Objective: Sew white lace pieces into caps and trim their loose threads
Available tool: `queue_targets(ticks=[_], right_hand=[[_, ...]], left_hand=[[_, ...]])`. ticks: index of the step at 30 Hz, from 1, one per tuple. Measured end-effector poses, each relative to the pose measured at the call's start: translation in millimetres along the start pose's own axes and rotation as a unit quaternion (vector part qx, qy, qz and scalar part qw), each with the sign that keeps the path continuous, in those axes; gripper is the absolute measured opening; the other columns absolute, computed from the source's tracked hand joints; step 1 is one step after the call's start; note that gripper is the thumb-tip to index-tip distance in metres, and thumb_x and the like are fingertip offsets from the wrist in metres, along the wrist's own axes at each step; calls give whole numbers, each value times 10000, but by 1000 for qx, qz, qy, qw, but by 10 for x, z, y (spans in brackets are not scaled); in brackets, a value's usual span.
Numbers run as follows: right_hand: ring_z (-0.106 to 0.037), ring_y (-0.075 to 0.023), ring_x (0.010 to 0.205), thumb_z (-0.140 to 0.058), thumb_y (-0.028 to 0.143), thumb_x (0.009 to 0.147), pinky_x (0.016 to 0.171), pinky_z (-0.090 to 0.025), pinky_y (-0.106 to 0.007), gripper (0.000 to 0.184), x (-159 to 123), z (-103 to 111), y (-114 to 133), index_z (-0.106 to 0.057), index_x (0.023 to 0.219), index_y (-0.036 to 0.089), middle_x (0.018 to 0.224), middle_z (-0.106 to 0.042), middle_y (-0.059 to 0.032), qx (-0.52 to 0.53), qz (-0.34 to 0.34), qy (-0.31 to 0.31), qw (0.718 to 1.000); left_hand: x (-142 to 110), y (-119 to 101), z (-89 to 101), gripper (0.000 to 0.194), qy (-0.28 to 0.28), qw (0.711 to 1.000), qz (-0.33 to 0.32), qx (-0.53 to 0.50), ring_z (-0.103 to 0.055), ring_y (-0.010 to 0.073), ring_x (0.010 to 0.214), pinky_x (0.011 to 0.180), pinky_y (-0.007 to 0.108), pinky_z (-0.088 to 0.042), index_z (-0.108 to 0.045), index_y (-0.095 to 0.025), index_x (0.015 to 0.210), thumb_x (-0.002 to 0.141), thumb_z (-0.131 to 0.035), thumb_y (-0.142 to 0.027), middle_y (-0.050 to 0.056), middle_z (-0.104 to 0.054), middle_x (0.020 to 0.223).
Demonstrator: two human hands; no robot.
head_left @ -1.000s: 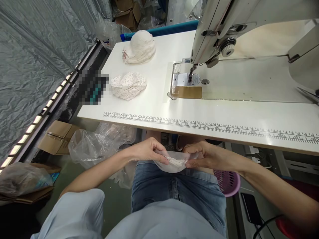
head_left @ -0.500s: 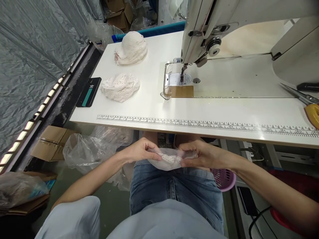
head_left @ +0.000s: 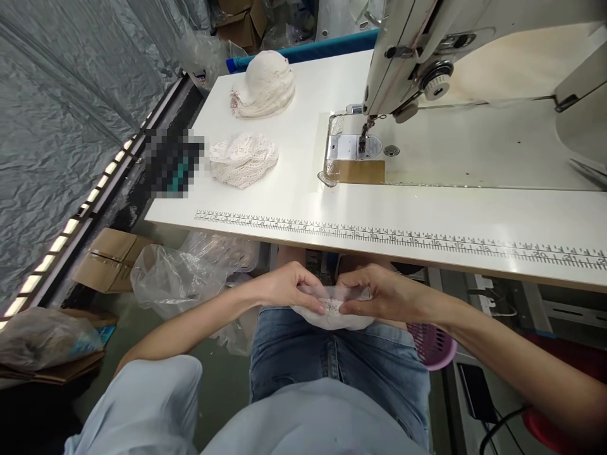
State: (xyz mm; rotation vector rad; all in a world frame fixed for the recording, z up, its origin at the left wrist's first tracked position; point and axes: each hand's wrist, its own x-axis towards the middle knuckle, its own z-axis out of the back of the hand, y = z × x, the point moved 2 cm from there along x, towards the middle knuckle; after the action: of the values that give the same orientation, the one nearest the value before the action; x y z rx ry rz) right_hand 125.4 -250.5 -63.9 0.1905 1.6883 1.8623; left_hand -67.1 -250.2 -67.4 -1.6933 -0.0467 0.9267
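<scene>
Over my lap, just below the table edge, both hands hold a white sheer fabric piece with lace (head_left: pixel 334 321). My left hand (head_left: pixel 303 287) pinches it from the left between thumb and fingers. From the right, my right hand (head_left: pixel 363 291) grips it the same way, its thumb close to the left thumb. Textured lace shows between the thumbs, while the sheer cloth bulges out below. Fingers hide part of the far edge. On the table lie a crumpled white lace piece (head_left: pixel 244 160) and, behind it, a rounded cream cloth bundle (head_left: pixel 268 82).
A sewing machine (head_left: pixel 363 136) stands on the white table (head_left: pixel 294 196), which has a printed ruler (head_left: pixel 403 239) along its front. Scissor blades (head_left: pixel 588 169) lie at the right. Below are a purple basket (head_left: pixel 434 346), a phone (head_left: pixel 477 392), a clear plastic bag (head_left: pixel 175 278) and a cardboard box (head_left: pixel 111 259).
My hands have come closer together, and the right thumb has moved inward over the lace. Less lace shows, and the sheer cloth bunches below. The view swung right, then back left.
</scene>
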Motion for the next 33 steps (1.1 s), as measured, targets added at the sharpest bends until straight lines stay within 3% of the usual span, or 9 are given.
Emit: queue_targets(ticks=[8, 13, 16, 21, 26, 33], right_hand=[[-474, -118, 588, -557, 457, 810, 523, -332, -245, 293, -51, 28, -92, -613, 799, 170, 677, -561, 3, -10, -31, 37, 999], [-527, -124, 647, -634, 410, 764, 558, -384, -243, 242, -165, 84, -182, -622, 834, 179, 743, -595, -1, 76, -62, 26, 995], [-554, -120, 710, -700, 358, 712, 631, -428, -250, 283, -226, 28, -313, -605, 919, 189, 821, -609, 8, 176, -43, -23, 983], [-581, -163, 932, -688, 325, 735, 834, -449, -330, 329, -196, -159, -490, -557, 999, 179, 966, -628, -34, 324, -4, -98, 941], [-587, -182, 920, -665, 391, 748, 836, -456, -347, 306, -152, -217, -390, -549, 929, 172, 917, -630, -37, 320, -11, -134, 938], [-570, -160, 744, -586, 504, 786, 662, -464, -287, 362, -110, -335, -449, -504, 947, 190, 782, -598, -10, 259, -36, -221, 940]], left_hand=[[-7, 60, 23, 227, -20, 1000, 18, 1, -640, 127, 700, 612, 182, -466, -734, -160, 838, 646, -751, -280, 36, -712, 760], [-91, 106, 92, 165, -48, 998, 28, -32, -629, 118, 669, 599, 184, -468, -732, -154, 763, 646, -750, -268, 33, -702, 726], [-125, 167, 121, 138, -76, 994, 39, -72, -609, 96, 615, 565, 172, -454, -721, -148, 717, 644, -754, -260, 20, -686, 670], [-155, 250, 125, 198, -132, 980, 69, -131, -606, 92, 616, 588, 183, -463, -707, -145, 701, 583, -798, -275, 19, -691, 682], [-186, 239, 85, 197, -146, 979, 68, -126, -585, 80, 586, 568, 177, -435, -701, -139, 684, 573, -800, -268, 8, -675, 649], [-196, 224, 60, 216, -158, 981, 61, -93, -590, 93, 614, 580, 184, -442, -708, -140, 707, 581, -796, -292, 20, -682, 691]])
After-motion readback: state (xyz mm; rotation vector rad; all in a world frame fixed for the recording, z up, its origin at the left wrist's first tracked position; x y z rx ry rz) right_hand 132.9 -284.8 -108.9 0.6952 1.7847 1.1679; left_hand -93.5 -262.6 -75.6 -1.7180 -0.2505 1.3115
